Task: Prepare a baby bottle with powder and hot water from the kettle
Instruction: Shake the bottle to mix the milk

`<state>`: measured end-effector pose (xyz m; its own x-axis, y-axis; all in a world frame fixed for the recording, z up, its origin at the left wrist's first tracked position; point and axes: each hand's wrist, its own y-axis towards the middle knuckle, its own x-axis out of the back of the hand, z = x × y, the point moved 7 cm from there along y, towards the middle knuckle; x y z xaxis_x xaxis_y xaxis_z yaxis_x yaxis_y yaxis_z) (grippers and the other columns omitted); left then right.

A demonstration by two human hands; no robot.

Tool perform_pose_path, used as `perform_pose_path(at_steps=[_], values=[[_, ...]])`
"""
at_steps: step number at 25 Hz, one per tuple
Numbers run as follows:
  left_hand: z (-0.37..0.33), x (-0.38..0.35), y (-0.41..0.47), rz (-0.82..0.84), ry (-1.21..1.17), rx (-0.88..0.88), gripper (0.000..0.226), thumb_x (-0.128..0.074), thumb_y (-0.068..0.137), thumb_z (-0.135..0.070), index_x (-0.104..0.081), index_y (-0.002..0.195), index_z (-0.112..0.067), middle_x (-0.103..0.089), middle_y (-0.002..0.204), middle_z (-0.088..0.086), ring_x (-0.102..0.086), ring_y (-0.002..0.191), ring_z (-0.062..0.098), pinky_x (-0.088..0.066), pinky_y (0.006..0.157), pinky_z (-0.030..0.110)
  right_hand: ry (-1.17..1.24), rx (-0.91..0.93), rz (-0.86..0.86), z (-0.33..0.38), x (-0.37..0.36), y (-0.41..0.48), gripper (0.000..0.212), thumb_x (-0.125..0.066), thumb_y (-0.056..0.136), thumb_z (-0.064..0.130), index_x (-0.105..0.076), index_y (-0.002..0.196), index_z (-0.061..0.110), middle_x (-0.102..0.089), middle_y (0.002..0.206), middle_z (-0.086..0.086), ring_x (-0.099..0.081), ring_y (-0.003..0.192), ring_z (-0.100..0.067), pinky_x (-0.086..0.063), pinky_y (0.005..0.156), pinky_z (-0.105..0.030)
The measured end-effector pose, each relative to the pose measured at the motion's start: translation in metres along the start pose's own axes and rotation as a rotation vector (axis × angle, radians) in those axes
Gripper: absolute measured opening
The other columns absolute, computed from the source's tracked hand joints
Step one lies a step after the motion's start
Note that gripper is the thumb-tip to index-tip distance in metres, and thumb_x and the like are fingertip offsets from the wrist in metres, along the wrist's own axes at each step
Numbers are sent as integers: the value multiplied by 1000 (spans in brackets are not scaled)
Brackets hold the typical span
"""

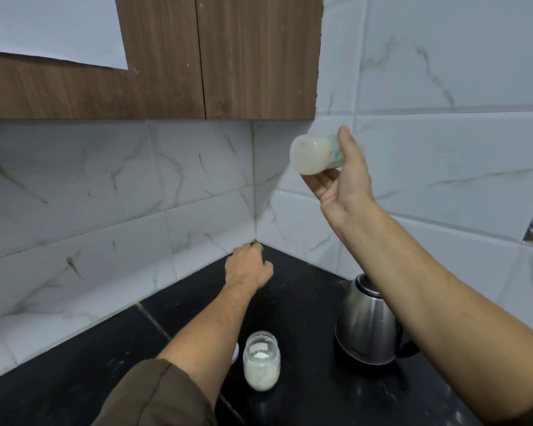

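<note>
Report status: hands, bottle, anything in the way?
Right hand shut on baby bottle, raised and tipped sideways, milky mix inside. Left hand down on the counter by the corner, fingers curled. Powder jar open, kettle under right forearm; nothing blocking.

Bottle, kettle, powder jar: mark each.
Bottle [313, 155]: head view, on its milky body beside the right hand's thumb.
Kettle [366, 330]: head view, on its steel side.
Powder jar [261, 367]: head view, on its glass wall over the powder.
</note>
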<state>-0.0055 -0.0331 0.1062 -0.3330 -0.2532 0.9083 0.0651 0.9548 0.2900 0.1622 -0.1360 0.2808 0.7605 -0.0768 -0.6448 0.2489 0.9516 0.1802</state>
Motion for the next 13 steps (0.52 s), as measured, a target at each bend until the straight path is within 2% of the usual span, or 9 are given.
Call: perform_pose_path(at_steps=[3,4,5,8,9,11,13], values=[[1,0,0,3,-2,11,47,-59,97,-35,-58,141,-18,-63,135,5,-58,124,26,-53,100,43,-330,34,177,-9,-14,-10,49,-72,95,45,-58,135,21,-71,119,-11,-77,88,-25,-61,64,-34],[1,1,0,0,-4,10,46,-59,97,-35,-58,141,-18,-63,135,4,-58,124,25,-54,100,43,-370,76,212,-7,-16,-14,46,-72,95,44,-59,134,22,-71,115,-9,-76,85,-23,-60,64,-34],[0,1,1,-2,-6,7,46,-59,97,-35,-58,140,-18,-63,135,4,-58,124,25,-54,100,43,-339,92,187,-3,-17,-13,46,-72,95,44,-59,133,22,-71,115,-9,-76,85,-23,-61,64,-34],[1,3,-1,-4,-7,8,47,-57,97,-33,-58,141,-17,-63,136,5,-57,125,26,-52,100,43,44,22,-41,6,2,4,54,-76,93,45,-57,135,18,-69,127,-18,-78,95,-30,-63,64,-34],[3,2,-1,-2,-6,14,48,-57,97,-33,-58,142,-17,-62,136,5,-57,125,26,-52,101,43,72,7,-52,5,3,4,56,-76,93,45,-56,137,17,-68,128,-19,-78,96,-30,-63,64,-34],[4,2,-1,5,-3,19,48,-57,97,-34,-57,142,-18,-62,137,5,-56,126,26,-52,101,43,-141,-9,69,-1,-3,-2,54,-72,95,45,-56,138,17,-71,122,-15,-77,91,-27,-62,65,-35],[1,-1,0,14,-17,15,48,-58,98,-35,-57,143,-18,-62,138,5,-57,126,26,-52,101,44,-378,56,227,-2,-11,-11,44,-69,97,43,-59,133,19,-72,110,-8,-75,84,-22,-61,65,-35]])
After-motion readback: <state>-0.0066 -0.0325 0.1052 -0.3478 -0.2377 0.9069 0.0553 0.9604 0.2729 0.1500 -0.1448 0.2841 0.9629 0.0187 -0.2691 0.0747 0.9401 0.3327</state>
